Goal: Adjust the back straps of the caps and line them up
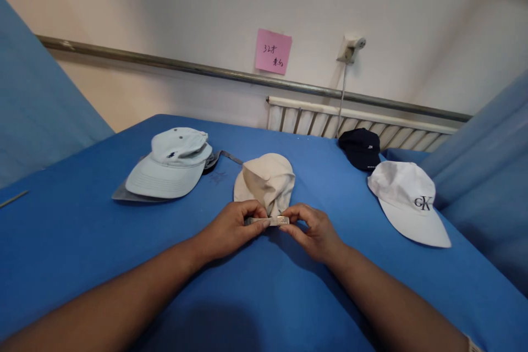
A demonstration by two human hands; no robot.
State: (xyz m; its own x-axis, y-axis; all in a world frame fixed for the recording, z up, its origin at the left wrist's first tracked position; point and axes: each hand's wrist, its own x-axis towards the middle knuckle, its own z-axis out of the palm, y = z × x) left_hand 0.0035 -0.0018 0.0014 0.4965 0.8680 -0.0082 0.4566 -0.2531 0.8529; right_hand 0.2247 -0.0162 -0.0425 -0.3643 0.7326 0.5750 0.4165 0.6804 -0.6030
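A beige baseball cap (268, 176) lies at the middle of the blue table, its back strap (273, 221) toward me. The strap carries a small metal buckle (282, 220) near its right end. My left hand (237, 225) pinches the strap between thumb and fingers, left of the buckle. With thumb and index finger, my right hand (311, 229) grips the buckle's right side. Both hands are closed and close together, just in front of the cap's crown. The cap's brim is not clearly visible.
Left on the blue table (103, 264) are stacked caps, a pale blue one (177, 148) on top. A black cap (361, 147) and a white cap (406, 192) lie at the right. Behind are a radiator (305, 121), a metal rail (198, 69) and a pink note (273, 51). Blue curtains (37, 99) hang on both sides.
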